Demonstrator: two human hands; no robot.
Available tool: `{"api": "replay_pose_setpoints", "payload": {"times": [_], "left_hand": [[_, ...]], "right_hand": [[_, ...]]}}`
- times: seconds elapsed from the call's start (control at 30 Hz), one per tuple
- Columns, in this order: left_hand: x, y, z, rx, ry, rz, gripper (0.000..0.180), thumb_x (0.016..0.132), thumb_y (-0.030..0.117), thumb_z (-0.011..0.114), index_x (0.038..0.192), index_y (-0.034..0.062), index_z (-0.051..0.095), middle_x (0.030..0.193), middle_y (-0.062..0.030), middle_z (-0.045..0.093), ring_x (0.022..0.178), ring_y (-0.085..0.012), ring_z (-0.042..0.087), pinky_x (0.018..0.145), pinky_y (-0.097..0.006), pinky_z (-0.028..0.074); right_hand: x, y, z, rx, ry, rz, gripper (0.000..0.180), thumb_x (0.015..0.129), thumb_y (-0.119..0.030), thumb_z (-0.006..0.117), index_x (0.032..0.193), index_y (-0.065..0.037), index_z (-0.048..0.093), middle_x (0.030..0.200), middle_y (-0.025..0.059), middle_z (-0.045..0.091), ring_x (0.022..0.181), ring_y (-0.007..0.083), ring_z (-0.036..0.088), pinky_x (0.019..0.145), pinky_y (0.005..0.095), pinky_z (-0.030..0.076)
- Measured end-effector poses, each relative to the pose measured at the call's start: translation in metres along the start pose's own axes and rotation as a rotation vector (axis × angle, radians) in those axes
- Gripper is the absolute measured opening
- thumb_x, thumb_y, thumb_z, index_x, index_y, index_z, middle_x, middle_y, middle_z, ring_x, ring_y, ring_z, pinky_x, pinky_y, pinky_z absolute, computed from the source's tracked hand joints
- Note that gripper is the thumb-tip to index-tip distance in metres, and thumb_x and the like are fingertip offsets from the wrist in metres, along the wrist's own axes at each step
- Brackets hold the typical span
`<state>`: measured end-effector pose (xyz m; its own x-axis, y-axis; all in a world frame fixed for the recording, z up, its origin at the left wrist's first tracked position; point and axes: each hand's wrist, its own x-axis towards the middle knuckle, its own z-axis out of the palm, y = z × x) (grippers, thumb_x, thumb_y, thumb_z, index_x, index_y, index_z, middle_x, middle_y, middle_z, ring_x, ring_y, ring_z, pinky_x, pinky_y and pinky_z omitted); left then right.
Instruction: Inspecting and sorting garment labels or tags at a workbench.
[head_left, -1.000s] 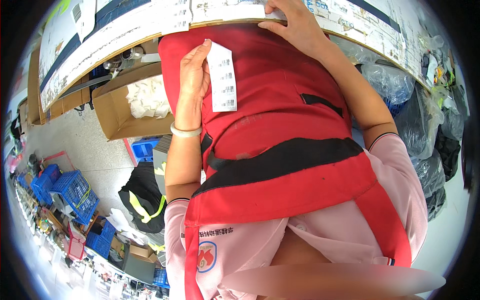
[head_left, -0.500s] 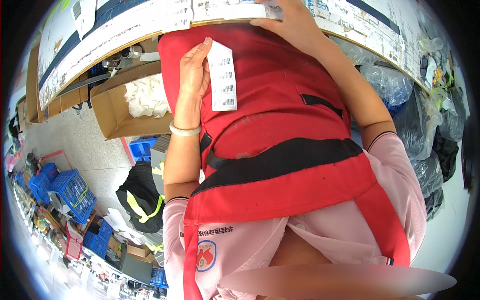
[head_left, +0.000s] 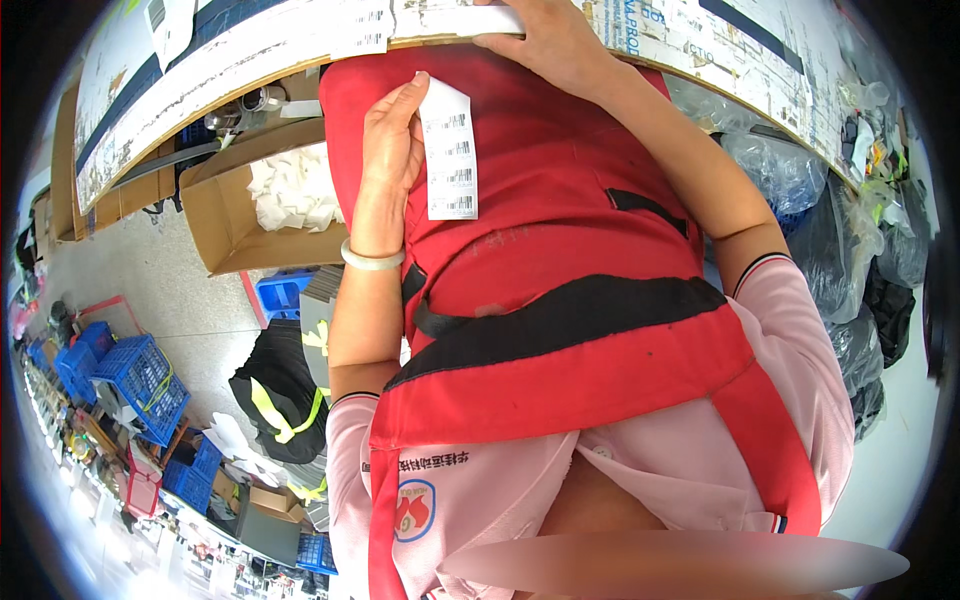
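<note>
My left hand (head_left: 393, 130) is closed, its thumb and fingers pinching the top of a white strip of barcode labels (head_left: 452, 165). The strip hangs over my red apron (head_left: 560, 190), printed side up. At the table edge, my right hand (head_left: 560, 45) grips the end of a flat white strip (head_left: 455, 22) between thumb and fingers. The upper picture border cuts off some of its fingertips. Another piece with barcodes (head_left: 362, 28) lies on the worn white tabletop (head_left: 230, 92), left of that strip.
Below the table at left stands a cardboard box (head_left: 215, 235) with white scraps (head_left: 292, 188). Blue crates (head_left: 145, 385) and a dark bundle with yellow-green ties (head_left: 280, 385) are on the floor. Plastic bags (head_left: 845, 250) crowd the right side.
My right hand has slid left along the table edge, and more of the flat white strip shows beside it. The left hand and its labels have barely shifted.
</note>
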<state>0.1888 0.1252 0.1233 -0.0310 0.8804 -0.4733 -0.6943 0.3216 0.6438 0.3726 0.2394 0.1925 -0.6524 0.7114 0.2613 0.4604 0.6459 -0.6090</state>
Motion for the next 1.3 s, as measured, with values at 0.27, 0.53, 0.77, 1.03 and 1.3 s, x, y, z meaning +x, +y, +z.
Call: {"api": "replay_pose_setpoints", "payload": {"times": [0.27,0.53,0.77,1.03,1.3], "left_hand": [[-0.002,0.001,0.003,-0.007,-0.014,0.016,0.019,0.094,0.015,0.057,0.091,-0.0025,0.065,0.082,-0.0075,0.067,0.069,-0.0123,0.064,0.062,-0.023,0.052],[0.0,0.0,0.004,-0.006,-0.001,0.016,0.019,0.094,0.015,0.057,0.091,-0.0024,0.065,0.082,-0.0077,0.067,0.069,-0.0122,0.064,0.062,-0.023,0.052],[0.0,0.0,0.002,-0.003,-0.011,0.01,0.019,0.094,0.015,0.057,0.09,-0.0021,0.065,0.08,-0.0072,0.067,0.067,-0.0117,0.063,0.06,-0.023,0.052],[0.0,-0.001,0.001,-0.012,-0.003,0.003,0.018,0.094,0.012,0.056,0.094,-0.0035,0.065,0.083,-0.0079,0.067,0.072,-0.0128,0.064,0.064,-0.023,0.053],[0.002,-0.002,-0.001,-0.019,-0.006,0.011,0.018,0.094,0.012,0.057,0.095,-0.004,0.065,0.084,-0.008,0.067,0.073,-0.0126,0.065,0.065,-0.023,0.053]], "right_hand": [[0.001,-0.006,-0.006,0.141,0.196,-0.12,0.046,0.079,-0.012,0.069,0.121,-0.003,0.053,0.099,0.0138,0.059,0.095,0.0281,0.056,0.085,0.0373,0.044],[0.002,0.008,-0.022,0.534,0.008,0.515,0.014,0.089,-0.012,0.063,0.087,0.002,0.06,0.07,0.0053,0.06,0.061,0.0107,0.056,0.056,0.0237,0.047],[0.001,0.024,-0.022,0.692,-0.106,0.62,0.015,0.089,-0.01,0.061,0.084,0.004,0.06,0.07,0.0103,0.063,0.057,0.0143,0.061,0.05,0.0243,0.051],[0.007,0.02,-0.027,0.66,-0.161,0.708,0.015,0.09,-0.008,0.059,0.085,0.006,0.061,0.073,0.0131,0.065,0.059,0.0168,0.063,0.051,0.0255,0.053],[0.012,0.023,-0.029,0.672,-0.184,0.749,0.015,0.088,-0.008,0.06,0.087,0.007,0.062,0.074,0.0131,0.065,0.058,0.0166,0.063,0.051,0.026,0.054]]}}
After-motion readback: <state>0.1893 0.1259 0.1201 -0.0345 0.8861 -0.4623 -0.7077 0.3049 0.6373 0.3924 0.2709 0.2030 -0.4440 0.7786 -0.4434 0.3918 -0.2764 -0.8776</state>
